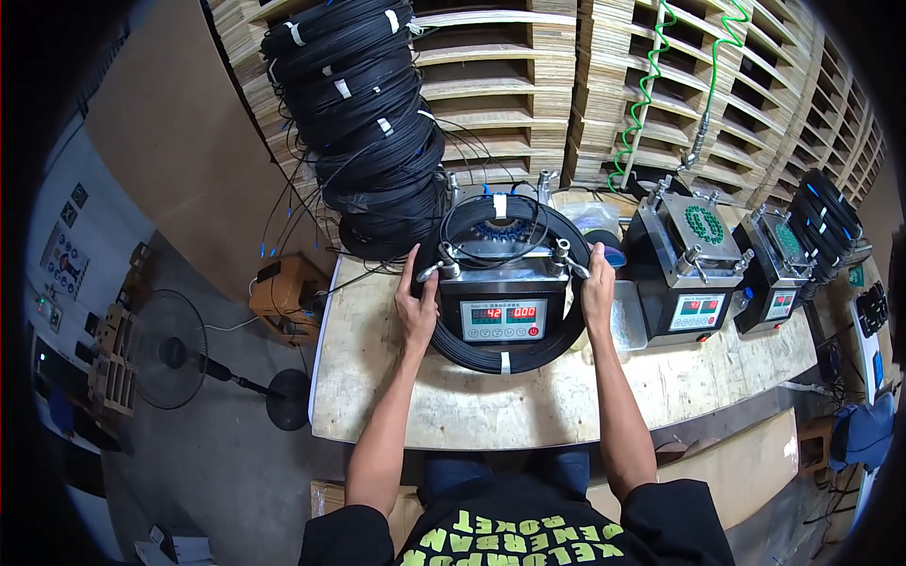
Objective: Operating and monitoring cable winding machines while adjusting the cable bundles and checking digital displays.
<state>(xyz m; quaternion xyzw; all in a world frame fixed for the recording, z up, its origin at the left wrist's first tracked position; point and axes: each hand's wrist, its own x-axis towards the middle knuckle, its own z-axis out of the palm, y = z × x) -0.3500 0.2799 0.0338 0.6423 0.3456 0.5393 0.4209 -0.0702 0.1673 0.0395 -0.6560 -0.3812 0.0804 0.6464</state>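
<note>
Left hand (416,307) and right hand (599,291): each curled around one side of a black cable coil (540,355), fingers and thumb pinching the ring. The coil frames the nearest machine (505,274), its lower edge before the display panel (503,321), above the desk (500,415). Contact with the machine cannot be confirmed. Step in hand, as judged: two-handed positioning of the coil. The next move appears to call for an even grip, clearing the clamp posts (562,253).
</note>
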